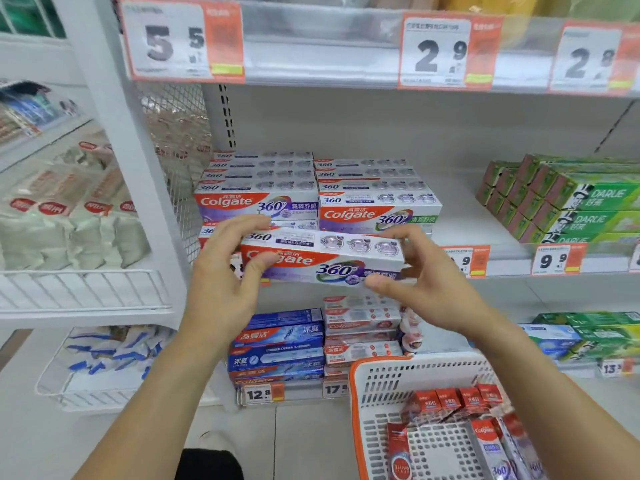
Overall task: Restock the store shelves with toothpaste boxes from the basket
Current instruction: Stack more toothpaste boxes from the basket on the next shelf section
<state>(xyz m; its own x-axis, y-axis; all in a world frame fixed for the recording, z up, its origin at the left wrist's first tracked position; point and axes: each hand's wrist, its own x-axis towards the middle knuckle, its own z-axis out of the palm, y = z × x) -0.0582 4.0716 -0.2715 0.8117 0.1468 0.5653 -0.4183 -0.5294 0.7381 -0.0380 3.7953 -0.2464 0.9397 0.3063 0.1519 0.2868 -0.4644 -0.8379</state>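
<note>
A white and purple Colgate 360 toothpaste box (323, 256) hangs level in front of the middle shelf. My left hand (227, 268) grips its left end, thumb on the front, fingers over the top. My right hand (415, 275) holds its right end the same way. Behind it two stacks of the same Colgate boxes (311, 192) stand on the middle shelf (460, 216). The white basket with an orange rim (374, 386) sits at the lower right, holding several red and purple toothpaste boxes (460, 403).
Green Darlie boxes (568, 199) fill the shelf's right side, with a bare gap between them and the Colgate stacks. Blue and red toothpaste boxes (280, 344) lie on the lower shelf. A wire rack with packets (76, 216) stands at the left. Price tags line the shelf edges.
</note>
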